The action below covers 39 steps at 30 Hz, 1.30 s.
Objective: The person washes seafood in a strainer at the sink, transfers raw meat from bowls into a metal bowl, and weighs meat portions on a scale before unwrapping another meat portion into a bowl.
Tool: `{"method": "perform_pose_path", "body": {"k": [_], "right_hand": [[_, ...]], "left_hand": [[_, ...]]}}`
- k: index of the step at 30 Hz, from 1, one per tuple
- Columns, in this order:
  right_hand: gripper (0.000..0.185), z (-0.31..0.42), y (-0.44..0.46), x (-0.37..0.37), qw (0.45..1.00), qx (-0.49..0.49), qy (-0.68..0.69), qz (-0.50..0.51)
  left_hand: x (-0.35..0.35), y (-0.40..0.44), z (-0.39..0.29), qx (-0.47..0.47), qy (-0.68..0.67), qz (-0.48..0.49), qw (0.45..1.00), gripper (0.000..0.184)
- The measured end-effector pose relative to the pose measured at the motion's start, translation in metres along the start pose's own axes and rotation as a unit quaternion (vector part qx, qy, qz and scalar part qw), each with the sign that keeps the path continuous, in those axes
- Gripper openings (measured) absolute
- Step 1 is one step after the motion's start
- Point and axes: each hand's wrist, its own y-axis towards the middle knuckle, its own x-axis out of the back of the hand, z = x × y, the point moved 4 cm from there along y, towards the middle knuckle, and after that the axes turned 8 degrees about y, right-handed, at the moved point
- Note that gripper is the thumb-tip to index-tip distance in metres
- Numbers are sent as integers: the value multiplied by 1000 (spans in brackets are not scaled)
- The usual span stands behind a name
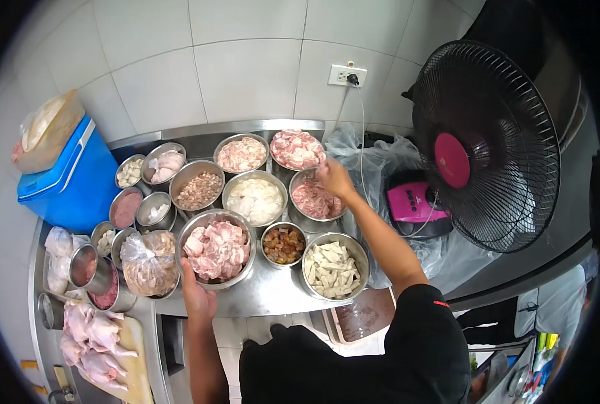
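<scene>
My left hand (197, 295) grips the near side of a round steel bowl (251, 259), its thumb along the outer wall. Pale pink raw meat chunks (216, 249) fill that bowl. At the back right, my right hand (335, 179) is curled above the edge of a steel bowl of reddish sliced meat (315, 196). Its fingertips are slightly blurred, and what they hold, if anything, is hidden. Just behind it stands a bowl of pink-and-white meat pieces (296, 148). Between my hands are a bowl of whitish food in liquid (254, 198) and a smaller bowl of brown chunks (284, 244).
A bowl of pale strips (334, 269) stands near the counter's front edge. Whole raw chickens (94, 340) lie on a cutting board (138, 357) at left. A blue cooler (71, 178) stands behind. A fan (485, 145) and clear plastic sheeting (381, 165) are at right.
</scene>
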Motion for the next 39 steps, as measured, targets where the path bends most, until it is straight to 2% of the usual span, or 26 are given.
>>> {"method": "perform_pose_path", "body": {"k": [2,3,5,6,8,10,12,14,16,18,19,21,22,24,25,27,28,30,33,39], "right_hand": [[39,6,28,-1,987,67,27,-143],[39,0,42,-13,987,72,32,-138],[48,1,62,-33,953,105,-155,-240],[59,5,67,-44,984,19,-92,-153],[70,35,56,-58,955,63,-210,-199],[78,36,50,-69,919,89,-330,-197],[76,42,52,-60,947,80,-268,-160],[69,48,55,-51,962,127,-204,-131],[59,44,57,-55,945,149,-236,-170],[57,38,68,-51,964,144,-209,-81],[57,42,65,-54,964,157,-203,-71],[48,47,54,-47,968,145,-154,-137],[48,45,58,-52,967,143,-157,-138],[41,32,68,-50,939,257,-171,-151],[37,19,71,-50,933,262,-187,-163],[36,17,72,-49,944,221,-180,-168],[37,38,61,-41,962,170,-151,-154],[38,36,66,-41,971,146,-134,-135],[37,43,68,-40,981,104,-135,-93],[34,48,77,-45,972,99,-204,-60]], "left_hand": [[-1,0,-3,-7,5,-3,1000,55],[-3,-1,-5,-12,5,-9,1000,55],[-11,-5,-10,-19,-17,-8,1000,55],[-16,-7,-14,-27,-12,-25,999,53],[-5,-5,-8,-39,-9,-47,998,53],[2,-11,-10,-47,-5,-72,996,52],[-6,-12,-16,-19,-13,-59,998,51],[4,-7,-7,-17,-20,-54,998,50],[15,-1,1,-18,-26,-53,998,50],[18,3,5,-30,-36,-66,997,50],[17,3,2,-40,-39,-80,995,50],[9,3,0,-25,-59,-55,996,50],[17,6,9,-38,0,-84,996,49],[31,7,20,-33,37,-51,997,50],[34,11,24,-36,76,-25,996,51],[11,3,9,-4,5,-6,1000,53],[2,1,6,8,5,15,1000,53],[-3,-3,-1,1,-34,-29,999,47],[-5,-8,-3,-9,-11,-40,999,47],[-2,-21,-1,21,4,-49,999,55]]}}
